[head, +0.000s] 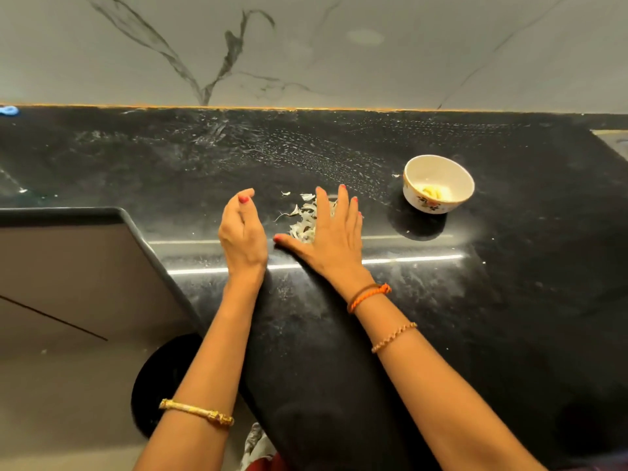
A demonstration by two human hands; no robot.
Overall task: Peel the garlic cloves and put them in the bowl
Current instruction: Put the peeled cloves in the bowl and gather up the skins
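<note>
Pressing flat on garlic skins (pixel 303 222) — right hand (pixel 331 232), fingers straight; left hand (pixel 242 232) loosely curled, empty — bowl (pixel 438 183) unlabelled.

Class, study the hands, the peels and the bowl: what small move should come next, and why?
Probably sweep the garlic peels toward the cupped left hand. The right hand lies flat on the pile with fingers straight, the left waits curled beside it holding nothing visible, and peeled cloves already sit in the bowl. No unpeeled clove is visible on the counter.
</note>
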